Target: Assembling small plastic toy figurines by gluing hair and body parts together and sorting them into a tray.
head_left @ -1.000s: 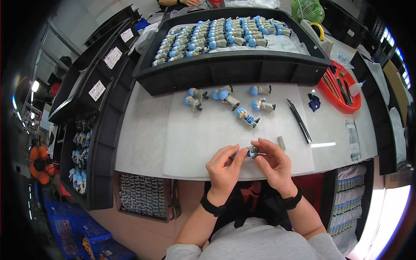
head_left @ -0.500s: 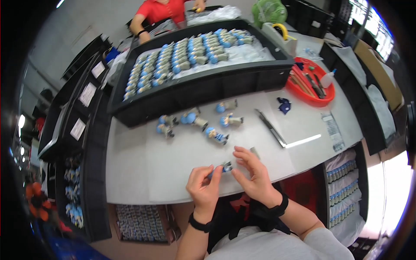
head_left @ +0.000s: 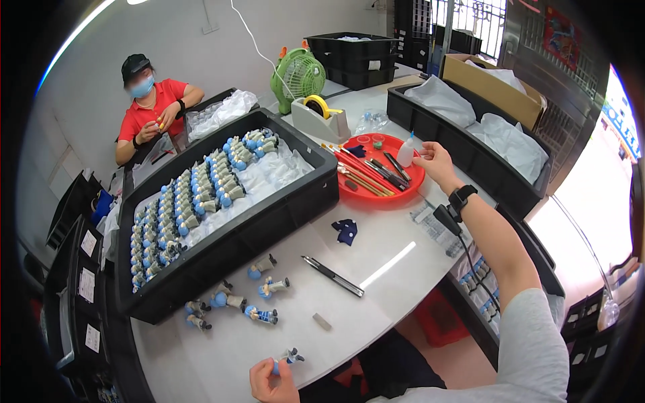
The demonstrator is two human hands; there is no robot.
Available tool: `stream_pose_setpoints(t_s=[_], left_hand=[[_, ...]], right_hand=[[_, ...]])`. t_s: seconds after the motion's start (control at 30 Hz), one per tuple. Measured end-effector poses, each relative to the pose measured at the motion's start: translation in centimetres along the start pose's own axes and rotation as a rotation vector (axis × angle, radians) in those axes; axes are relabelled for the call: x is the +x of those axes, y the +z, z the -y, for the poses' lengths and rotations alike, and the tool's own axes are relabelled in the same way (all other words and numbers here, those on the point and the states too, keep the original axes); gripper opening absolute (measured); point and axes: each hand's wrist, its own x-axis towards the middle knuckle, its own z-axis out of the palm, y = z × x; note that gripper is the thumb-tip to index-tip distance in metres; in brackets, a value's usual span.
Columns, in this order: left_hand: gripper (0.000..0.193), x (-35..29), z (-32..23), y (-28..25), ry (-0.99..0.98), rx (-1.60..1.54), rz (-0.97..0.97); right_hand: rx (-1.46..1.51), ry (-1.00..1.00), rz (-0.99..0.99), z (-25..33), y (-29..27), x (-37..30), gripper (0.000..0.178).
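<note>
At the table's near edge, my left hand pinches a small doll figurine with a blue head and dark feet. My right arm stretches far to the right. There my right hand has its fingers apart beside a white squeeze bottle with a blue-tipped nozzle. Its fingertips meet the bottle's right edge in view; I cannot tell whether they press on it. The bottle stands in a round red tray with brushes and pens. More figurines lie loose on the table, beyond my left hand.
A large black crate holds rows of figurines. A craft knife, a grey block and a dark blue cloth piece lie on the table. Beyond are a tape dispenser, a green fan and a seated co-worker.
My right hand has moved away from the figurine, out to the bottle at the red tray. My left hand still holds the figurine. The view has swung to the right and up.
</note>
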Motion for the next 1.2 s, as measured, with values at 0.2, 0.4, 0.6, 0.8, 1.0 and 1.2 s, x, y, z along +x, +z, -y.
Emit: stream_pose_setpoints(t_s=[0.2,0.4,0.6,0.8,1.0,1.2], left_hand=[[0.026,0.6,-0.7,0.4,0.173,0.124,-0.094],[0.027,0.9,-1.6,0.0,0.087,0.203,-0.07],[0.042,2.2,-0.5,1.4,0.097,0.187,0.057],[0.048,1.8,-0.4,0.3,0.099,0.166,0.095],[0.045,1.2,0.3,0.6,0.144,0.213,0.094],[0.036,0.8,-0.2,0.3,0.106,0.258,0.023]], right_hand=[[-0.371,0.056,0.003,-4.9,0.9,4.4,0.069],[-0.324,0.022,0.046,-9.8,4.2,6.8,0.045],[-0.026,-0.236,0.128,-5.4,-0.8,5.1,0.037],[0.474,0.023,0.397,7.6,4.2,-10.5,0.054],[0.699,0.166,0.725,11.9,5.2,-22.6,0.056],[0.872,0.521,0.868,12.6,7.3,-28.1,0.049]])
